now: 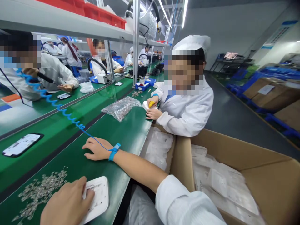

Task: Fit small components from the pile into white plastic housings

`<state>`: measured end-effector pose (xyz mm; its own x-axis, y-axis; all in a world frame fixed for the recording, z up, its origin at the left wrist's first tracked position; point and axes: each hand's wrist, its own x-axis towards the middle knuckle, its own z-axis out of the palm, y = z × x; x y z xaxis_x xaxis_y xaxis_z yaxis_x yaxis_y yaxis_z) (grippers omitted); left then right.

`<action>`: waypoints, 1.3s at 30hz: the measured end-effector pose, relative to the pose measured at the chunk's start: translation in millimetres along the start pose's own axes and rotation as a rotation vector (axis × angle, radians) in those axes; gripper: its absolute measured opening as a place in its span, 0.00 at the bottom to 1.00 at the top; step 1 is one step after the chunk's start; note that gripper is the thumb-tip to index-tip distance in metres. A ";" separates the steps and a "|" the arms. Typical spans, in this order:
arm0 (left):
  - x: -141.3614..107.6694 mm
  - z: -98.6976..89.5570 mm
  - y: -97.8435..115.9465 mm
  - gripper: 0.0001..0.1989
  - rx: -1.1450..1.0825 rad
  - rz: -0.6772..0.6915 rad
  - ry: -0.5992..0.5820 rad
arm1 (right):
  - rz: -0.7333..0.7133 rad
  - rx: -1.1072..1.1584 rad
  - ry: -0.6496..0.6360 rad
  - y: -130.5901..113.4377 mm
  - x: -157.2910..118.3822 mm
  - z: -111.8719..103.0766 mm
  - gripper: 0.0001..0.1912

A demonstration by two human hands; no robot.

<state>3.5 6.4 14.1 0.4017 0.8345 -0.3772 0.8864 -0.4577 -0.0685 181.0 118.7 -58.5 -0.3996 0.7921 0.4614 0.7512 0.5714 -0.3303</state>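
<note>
Fingers (81,184) of left hand (65,204) on one white casing (103,192) near one parts pile (42,190)

A white plastic casing (101,194) with rounded corners is laid flat on the green surface (124,137), its dark-dotted face turned up and partly hidden. Small silvery parts (43,190) are heaped loosely near it.

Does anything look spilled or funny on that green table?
Maybe the small shiny pieces beside the left hand: they lie loose and scattered on the green table, so they look spilled, though someone may have put them there on purpose. Nothing looks clearly broken.
</note>
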 end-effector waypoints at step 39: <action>-5.0 -12.6 17.3 0.14 0.045 0.017 0.064 | -0.175 -0.010 -0.340 -47.5 42.0 38.7 0.10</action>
<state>19.8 -1.8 26.4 0.4314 0.8439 -0.3190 0.8690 -0.4837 -0.1046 108.2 133.1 -55.3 -0.6728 0.7094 0.2097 0.6603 0.7037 -0.2623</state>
